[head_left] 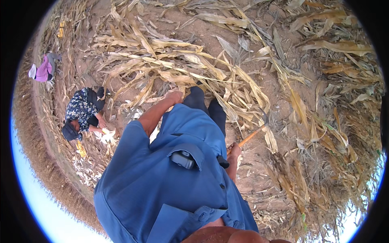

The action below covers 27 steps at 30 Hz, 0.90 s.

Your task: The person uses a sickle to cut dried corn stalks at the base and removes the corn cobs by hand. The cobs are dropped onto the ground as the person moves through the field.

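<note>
My right hand [234, 150] is closed around the wooden handle of a sickle [249, 137]. Its dark curved blade [265, 118] reaches in among dry corn leaves. My left hand [174, 97] is low beside my leg, at the near edge of a heap of cut, dry corn stalks [182, 65]. Its fingers are turned away and partly hidden, so a grip on the stalks cannot be made out. My dark trouser legs [196, 98] stand against the heap, and leaves cover my feet.
Dry corn plants [340, 121] crowd the right side. At left, a person in a flowered shirt [80, 104] bends over pale husks [107, 136], near yellow corn ears [80, 148]. Farther off is another person in purple [44, 69]. More ears [61, 29] lie beyond.
</note>
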Available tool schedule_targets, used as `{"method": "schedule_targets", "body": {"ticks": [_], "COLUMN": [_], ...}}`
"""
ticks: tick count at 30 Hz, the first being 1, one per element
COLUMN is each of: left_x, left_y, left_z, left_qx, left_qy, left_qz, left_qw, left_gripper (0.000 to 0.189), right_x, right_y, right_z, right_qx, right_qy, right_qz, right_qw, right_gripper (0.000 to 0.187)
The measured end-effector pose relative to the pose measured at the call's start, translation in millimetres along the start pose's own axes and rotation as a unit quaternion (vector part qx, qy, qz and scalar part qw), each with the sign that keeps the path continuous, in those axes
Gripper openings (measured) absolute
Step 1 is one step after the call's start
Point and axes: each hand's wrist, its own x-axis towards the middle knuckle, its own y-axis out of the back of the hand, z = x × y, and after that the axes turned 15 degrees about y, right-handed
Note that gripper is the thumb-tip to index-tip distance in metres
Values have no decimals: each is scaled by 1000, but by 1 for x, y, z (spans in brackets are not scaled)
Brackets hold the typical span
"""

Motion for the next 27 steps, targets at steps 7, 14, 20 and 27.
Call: {"method": "schedule_targets", "body": {"ticks": [7, 14, 20, 27], "left_x": [38, -27, -16, 32], "left_y": [-23, 18, -4, -49], "left_z": [-32, -27, -65, -109], "left_qx": [-12, -86, -79, -33], "left_qy": [22, 24, 5, -132], "left_qz": [-37, 23, 67, 104], "left_qw": [999, 996, 995, 985], "left_gripper": [43, 37, 37, 41], "right_x": [-18, 99, 103, -1], "right_y": [-56, -129, -215, -194], "right_z": [-41, -48, -39, -8], "right_qx": [-142, -344, -545, -531], "right_qy": [169, 379, 421, 200], "right_qz": [-75, -71, -129, -253], "right_qw": [972, 856, 714, 784], "right_gripper": [15, 31, 21, 27]}}
